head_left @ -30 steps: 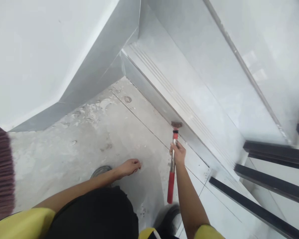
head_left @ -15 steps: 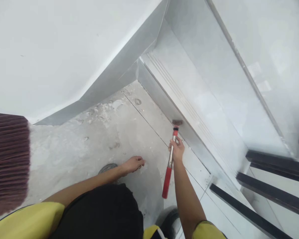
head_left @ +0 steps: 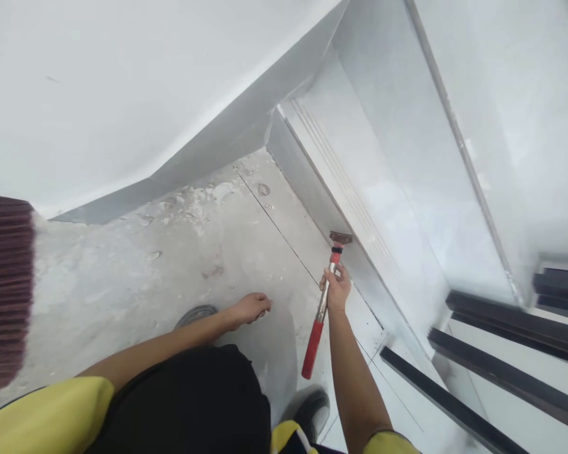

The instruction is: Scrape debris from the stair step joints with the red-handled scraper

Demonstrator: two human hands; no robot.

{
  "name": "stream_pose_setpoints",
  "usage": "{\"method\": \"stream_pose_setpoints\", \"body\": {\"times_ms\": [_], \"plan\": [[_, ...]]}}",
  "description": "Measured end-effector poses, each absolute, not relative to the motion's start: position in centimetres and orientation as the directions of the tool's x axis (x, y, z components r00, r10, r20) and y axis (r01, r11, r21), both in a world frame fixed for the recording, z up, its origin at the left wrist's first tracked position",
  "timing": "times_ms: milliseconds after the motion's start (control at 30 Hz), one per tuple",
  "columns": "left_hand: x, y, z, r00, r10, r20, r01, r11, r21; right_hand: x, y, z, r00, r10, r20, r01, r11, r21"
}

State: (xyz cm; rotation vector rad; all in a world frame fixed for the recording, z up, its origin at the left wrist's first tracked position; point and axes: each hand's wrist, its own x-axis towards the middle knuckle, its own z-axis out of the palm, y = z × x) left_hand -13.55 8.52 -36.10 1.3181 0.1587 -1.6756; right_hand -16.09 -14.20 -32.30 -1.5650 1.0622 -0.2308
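My right hand (head_left: pixel 337 287) is wrapped around the metal shaft of a long-handled scraper (head_left: pixel 313 345) with a red grip. The scraper's wide dark head (head_left: pixel 341 238) is at the grey riser (head_left: pixel 307 173) of a low step; whether it touches the surface I cannot tell. Off to the left, my left hand (head_left: pixel 253 308) hovers above the stained floor (head_left: pixel 189 252) with its fingers curled in. Anything inside that hand is hidden from view.
Grey skirting (head_left: pixel 208 148) runs along the white wall to the step's corner. Black bars (head_left: pixel 454 400) stand at lower right. A ridged maroon object (head_left: pixel 4 290) lies at the left edge. My shoe (head_left: pixel 312 410) is below the scraper.
The scraper has tilted a little, with its red grip end swung slightly left and its head showing more sharply. My view has shifted slightly; my left hand stays curled.
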Motion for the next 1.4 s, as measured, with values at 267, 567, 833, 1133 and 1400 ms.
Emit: {"method": "stream_pose_setpoints", "body": {"times_ms": [267, 567, 833, 1133, 1400], "plan": [[-13.9, 7.8, -36.1, 0.043, -0.585, -0.81, 0.731, -0.534, 0.425, -10.1, -13.8, -32.8, 0.654, -0.611, -0.446, -0.516, 0.07, -0.854], [-14.8, 7.5, -35.8, -0.026, -0.584, -0.811, 0.704, -0.587, 0.399, -25.8, -22.1, -30.2, 0.485, -0.727, -0.486, -0.661, 0.059, -0.748], [-15.8, 7.1, -35.5, -0.044, -0.533, -0.845, 0.605, -0.687, 0.402, -12.2, -16.6, -35.3, 0.651, -0.588, -0.481, -0.543, 0.082, -0.836], [-17.1, 7.4, -36.7, -0.124, -0.439, -0.89, 0.483, -0.81, 0.333, -29.8, -22.9, -32.7, 0.377, -0.764, -0.524, -0.614, 0.217, -0.759], [-17.3, 7.3, -36.4, -0.127, -0.41, -0.903, 0.475, -0.825, 0.307, -25.4, -21.6, -35.4, 0.502, -0.71, -0.494, -0.573, 0.155, -0.805]]}}
